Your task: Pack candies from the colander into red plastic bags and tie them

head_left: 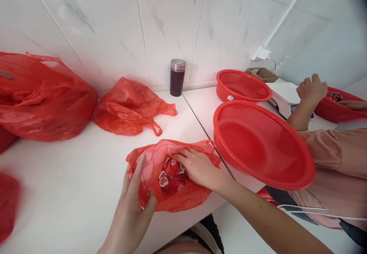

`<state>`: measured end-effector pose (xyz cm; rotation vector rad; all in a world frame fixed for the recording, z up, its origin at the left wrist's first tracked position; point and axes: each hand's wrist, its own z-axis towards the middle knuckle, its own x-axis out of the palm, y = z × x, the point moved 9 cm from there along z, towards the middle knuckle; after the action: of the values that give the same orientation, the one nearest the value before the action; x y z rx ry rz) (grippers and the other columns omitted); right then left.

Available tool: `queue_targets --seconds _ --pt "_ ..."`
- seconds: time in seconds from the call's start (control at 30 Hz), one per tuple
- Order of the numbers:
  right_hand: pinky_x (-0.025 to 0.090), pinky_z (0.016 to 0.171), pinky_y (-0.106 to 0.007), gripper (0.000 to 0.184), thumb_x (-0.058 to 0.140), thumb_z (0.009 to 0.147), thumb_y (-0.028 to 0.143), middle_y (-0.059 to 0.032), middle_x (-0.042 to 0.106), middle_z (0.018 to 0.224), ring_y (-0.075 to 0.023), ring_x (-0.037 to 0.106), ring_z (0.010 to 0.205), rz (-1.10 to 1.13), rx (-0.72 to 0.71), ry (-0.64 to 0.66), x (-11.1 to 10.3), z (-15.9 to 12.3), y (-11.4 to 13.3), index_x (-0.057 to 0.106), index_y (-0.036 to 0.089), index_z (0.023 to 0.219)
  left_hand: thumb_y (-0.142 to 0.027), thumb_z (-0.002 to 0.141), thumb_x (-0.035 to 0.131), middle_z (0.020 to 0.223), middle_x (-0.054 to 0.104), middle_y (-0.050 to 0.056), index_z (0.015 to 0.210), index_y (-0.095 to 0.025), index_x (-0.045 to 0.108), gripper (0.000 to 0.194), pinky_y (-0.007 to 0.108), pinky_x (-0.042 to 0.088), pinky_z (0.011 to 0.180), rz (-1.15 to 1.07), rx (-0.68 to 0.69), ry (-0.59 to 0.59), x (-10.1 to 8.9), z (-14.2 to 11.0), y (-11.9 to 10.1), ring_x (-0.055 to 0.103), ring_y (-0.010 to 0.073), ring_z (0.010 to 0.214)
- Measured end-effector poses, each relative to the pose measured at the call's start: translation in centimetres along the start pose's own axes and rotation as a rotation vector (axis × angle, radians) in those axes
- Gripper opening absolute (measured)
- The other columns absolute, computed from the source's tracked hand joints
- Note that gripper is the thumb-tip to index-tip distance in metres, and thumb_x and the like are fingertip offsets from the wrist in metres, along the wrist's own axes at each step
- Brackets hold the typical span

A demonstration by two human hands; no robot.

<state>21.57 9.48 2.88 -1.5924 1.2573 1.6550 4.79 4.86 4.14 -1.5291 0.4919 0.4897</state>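
Head view: My left hand (132,205) spreads, unclenched, at the rim of a likely flimsy red plastic bag (176,203) on the bench (71,193); my right hand (199,168), grip unclear, reaches light-looking packets (164,181) best pinched edgewise.

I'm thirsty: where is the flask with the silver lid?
In the head view, upper middle, the flask stands by the wall, between the crumpled red bag at left and the farther red basket at right.

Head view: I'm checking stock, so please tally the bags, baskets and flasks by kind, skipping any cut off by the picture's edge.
Bags: 2 (crumpled bag, open bag)
Baskets: 2 (front basket, back basket)
Flasks: 1 (dark flask)
Total: 5
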Motion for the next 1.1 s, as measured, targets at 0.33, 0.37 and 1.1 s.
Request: queue_targets --seconds 0.33,0.37,1.1 --pt "0.043 0.071 -0.028 0.022 0.043 0.098 0.018 -0.004 0.068 0.097 -0.0173 0.062 0.087 0.108 0.131 -0.177 -2.2 -1.2 -1.6 0.064 0.018 0.096 -0.026 0.093 0.044 0.159 0.031 0.006 0.154 -0.034 0.025 0.065 0.055 0.03 0.114 -0.011 -0.026 0.01 0.7 -1.1 -0.2 0.02 0.0292 0.149" --pt "0.042 0.071 -0.028 0.021 0.043 0.098 0.02 -0.003 0.069 0.097 -0.0163 0.063 0.085 0.155 0.144 -0.17 -2.5 -1.7 -1.5 0.064 0.019 0.097 -0.025 0.093 0.044 0.158 0.033 0.006 0.154 -0.034 0.025 0.064 0.055 0.029 0.115 -0.009 -0.013 0.01 0.8 -1.2 -0.3 0.02 0.0284 0.149" --pt "0.043 0.066 -0.029 0.021 0.054 0.094 0.022 0.0023 0.07 0.083 -0.0164 0.061 0.072 0.161 0.057 -0.154 -6.2 -11.7 2.1 0.064 0.03 0.111 -0.034 0.086 0.064 0.121 0.059 0.006 0.139 -0.038 0.045 0.056 0.04 0.053 0.088 -0.22 0.133 -0.087 -1.2 -0.7 0.6 0.061 0.0242 0.108"
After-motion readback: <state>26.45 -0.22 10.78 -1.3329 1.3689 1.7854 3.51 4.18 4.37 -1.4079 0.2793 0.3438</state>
